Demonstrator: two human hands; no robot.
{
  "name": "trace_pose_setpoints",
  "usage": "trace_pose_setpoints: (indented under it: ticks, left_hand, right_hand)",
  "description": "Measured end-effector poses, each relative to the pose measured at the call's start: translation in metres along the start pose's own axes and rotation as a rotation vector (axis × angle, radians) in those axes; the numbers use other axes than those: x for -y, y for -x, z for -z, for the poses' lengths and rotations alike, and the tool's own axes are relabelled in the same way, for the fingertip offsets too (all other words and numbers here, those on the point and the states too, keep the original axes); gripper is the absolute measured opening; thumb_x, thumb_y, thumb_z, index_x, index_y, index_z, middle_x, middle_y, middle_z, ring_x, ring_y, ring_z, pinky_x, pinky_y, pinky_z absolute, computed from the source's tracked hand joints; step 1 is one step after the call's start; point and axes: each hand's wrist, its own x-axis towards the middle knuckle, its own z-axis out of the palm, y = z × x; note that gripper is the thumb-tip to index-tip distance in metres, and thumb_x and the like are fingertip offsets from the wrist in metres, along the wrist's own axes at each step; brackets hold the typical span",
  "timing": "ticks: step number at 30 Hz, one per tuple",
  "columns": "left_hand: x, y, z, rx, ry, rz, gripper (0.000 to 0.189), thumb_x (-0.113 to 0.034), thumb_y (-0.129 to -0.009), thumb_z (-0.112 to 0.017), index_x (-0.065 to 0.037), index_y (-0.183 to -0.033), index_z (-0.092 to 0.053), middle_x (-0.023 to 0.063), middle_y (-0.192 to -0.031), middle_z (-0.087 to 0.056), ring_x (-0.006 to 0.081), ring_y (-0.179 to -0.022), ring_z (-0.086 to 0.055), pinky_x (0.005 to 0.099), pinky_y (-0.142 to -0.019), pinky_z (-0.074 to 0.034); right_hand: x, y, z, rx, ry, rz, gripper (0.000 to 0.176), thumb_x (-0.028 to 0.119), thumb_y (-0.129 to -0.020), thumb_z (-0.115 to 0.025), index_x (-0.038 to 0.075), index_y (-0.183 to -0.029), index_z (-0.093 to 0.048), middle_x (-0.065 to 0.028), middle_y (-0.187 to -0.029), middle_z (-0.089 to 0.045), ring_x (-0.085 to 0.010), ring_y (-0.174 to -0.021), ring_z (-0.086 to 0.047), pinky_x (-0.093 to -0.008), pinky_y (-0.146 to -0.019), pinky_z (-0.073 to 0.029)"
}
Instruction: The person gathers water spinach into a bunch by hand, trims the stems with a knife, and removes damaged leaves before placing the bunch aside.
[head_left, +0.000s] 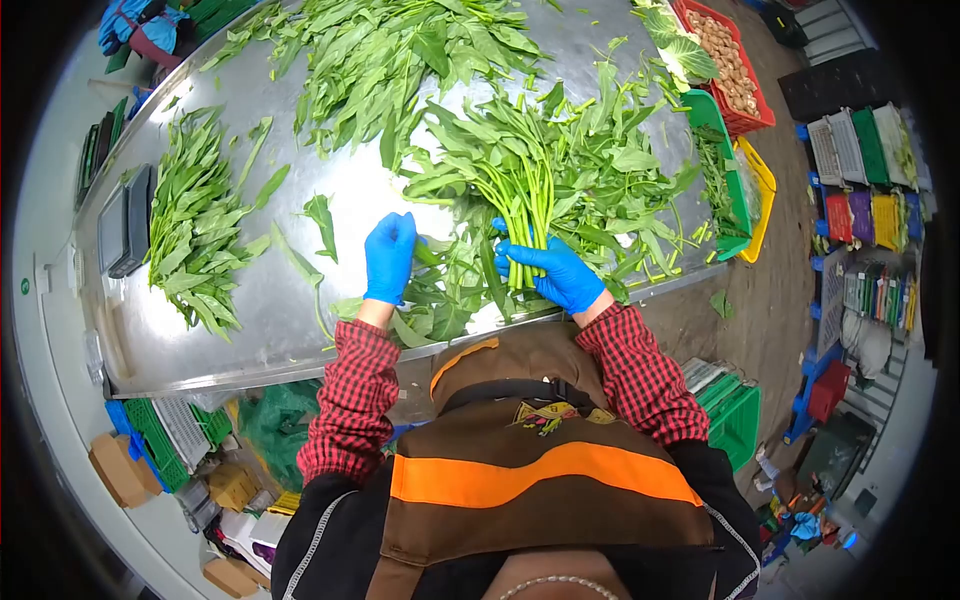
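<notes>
Bunch of leafy greens (526, 185): pale green stems, narrow pointed leaves. Stems gathered roughly parallel near frame centre, gripped near the lower ends by the right hand (552, 268); leaves fan toward the top. Loose greens (625, 165): tangled, spread around the bunch, right of centre.

metal table (125, 325), a heap of leafy greens (365, 65) sprawling at twelve o'clock, a looser pile (625, 175) spreading at three, cabbage leaves (680, 50) resting at two, a bundle (195, 215) lying at nine beside a dark box (127, 225)
</notes>
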Motion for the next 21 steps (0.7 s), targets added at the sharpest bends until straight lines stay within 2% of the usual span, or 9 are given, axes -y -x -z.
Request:
trace_pose_setpoints:
  ticks: [1, 7, 9, 10, 11, 13, 14, 19, 21]
  left_hand:
    - [-0.004, 0.004, -0.001, 0.089, 0.279, 0.03, 0.021, -0.015, -0.094, -0.056, -0.004, -0.076, -0.056, 0.0045, -0.064, -0.059, 0.0083, -0.066, -0.058, 0.0271, -0.059, -0.045]
    - [-0.013, 0.035, 0.0, 0.303, 0.058, -0.022, 0.026, -0.016, -0.09, -0.059, -0.003, -0.068, -0.053, 0.0026, -0.06, -0.054, 0.008, -0.06, -0.052, 0.0258, -0.056, -0.042]
    - [-0.013, 0.042, -0.003, 0.358, -0.083, -0.088, 0.029, -0.017, -0.09, -0.06, -0.003, -0.067, -0.051, 0.0024, -0.058, -0.052, 0.0078, -0.06, -0.051, 0.0254, -0.055, -0.041]
    - [-0.016, 0.043, -0.007, 0.414, -0.116, -0.133, 0.029, -0.016, -0.088, -0.061, -0.002, -0.065, -0.049, 0.0026, -0.057, -0.046, 0.0079, -0.057, -0.045, 0.0265, -0.053, -0.038]
    - [-0.019, 0.044, -0.011, 0.469, -0.149, -0.181, 0.03, -0.015, -0.087, -0.062, -0.002, -0.064, -0.047, 0.0029, -0.056, -0.041, 0.008, -0.055, -0.039, 0.0276, -0.051, -0.036]
    - [-0.023, 0.046, -0.019, 0.471, -0.127, -0.19, 0.03, -0.017, -0.083, -0.063, -0.001, -0.064, -0.046, 0.0085, -0.055, -0.036, 0.0115, -0.053, -0.035, 0.0329, -0.049, -0.034]
    - [-0.022, 0.045, -0.022, 0.475, -0.152, -0.213, 0.029, -0.018, -0.083, -0.062, -0.002, -0.065, -0.047, 0.009, -0.055, -0.037, 0.0137, -0.052, -0.035, 0.033, -0.049, -0.034]
    - [-0.027, 0.042, -0.027, 0.444, -0.088, -0.098, 0.027, -0.019, -0.084, -0.062, -0.002, -0.066, -0.05, 0.0139, -0.058, -0.046, 0.0236, -0.052, -0.042, 0.0359, -0.052, -0.037]
    - [-0.024, 0.036, -0.026, 0.282, -0.22, -0.253, 0.022, -0.019, -0.084, -0.062, -0.003, -0.07, -0.055, 0.0166, -0.065, -0.055, 0.0295, -0.059, -0.054, 0.0397, -0.057, -0.042]
  right_hand:
    - [0.001, -0.003, -0.002, -0.037, -0.014, -0.01, 0.052, 0.007, -0.085, -0.067, 0.0, -0.132, -0.046, -0.0082, -0.098, -0.063, -0.0178, -0.089, -0.063, -0.0292, -0.081, -0.051]
    - [-0.03, -0.021, 0.036, -0.203, -0.011, -0.032, 0.038, 0.002, -0.081, -0.063, -0.001, -0.118, -0.055, -0.0098, -0.105, -0.064, -0.0194, -0.09, -0.064, -0.0317, -0.082, -0.052]
    - [-0.03, -0.015, 0.023, -0.035, -0.017, -0.079, 0.029, 0.007, -0.083, -0.063, -0.002, -0.111, -0.057, -0.0101, -0.104, -0.065, -0.0204, -0.092, -0.064, -0.0336, -0.081, -0.052]
    - [-0.037, -0.018, 0.026, 0.074, 0.223, 0.016, 0.029, 0.014, -0.085, -0.064, 0.001, -0.11, -0.06, -0.0081, -0.101, -0.065, -0.0184, -0.093, -0.064, -0.0367, -0.083, -0.052]
    - [-0.036, -0.017, 0.02, 0.075, 0.227, 0.014, 0.029, 0.014, -0.085, -0.064, 0.001, -0.11, -0.06, -0.0081, -0.101, -0.065, -0.0184, -0.093, -0.064, -0.0367, -0.083, -0.052]
    - [-0.028, -0.013, 0.0, -0.05, 0.202, -0.268, 0.027, 0.016, -0.082, -0.071, 0.006, -0.106, -0.064, -0.0071, -0.099, -0.066, -0.015, -0.08, -0.066, -0.0252, -0.074, -0.053]
    - [-0.022, -0.008, -0.009, -0.101, 0.275, -0.322, 0.027, 0.017, -0.083, -0.071, 0.006, -0.106, -0.063, -0.0061, -0.099, -0.066, -0.013, -0.083, -0.065, -0.0262, -0.073, -0.053]
    - [-0.036, -0.013, 0.002, -0.008, 0.168, -0.245, 0.031, 0.013, -0.081, -0.071, 0.005, -0.109, -0.062, -0.0045, -0.098, -0.065, -0.0126, -0.086, -0.063, -0.0278, -0.075, -0.051]
    - [-0.032, -0.012, -0.003, 0.017, 0.162, -0.211, 0.032, 0.01, -0.081, -0.071, 0.006, -0.111, -0.061, -0.0032, -0.098, -0.064, -0.0123, -0.086, -0.062, -0.0283, -0.076, -0.051]
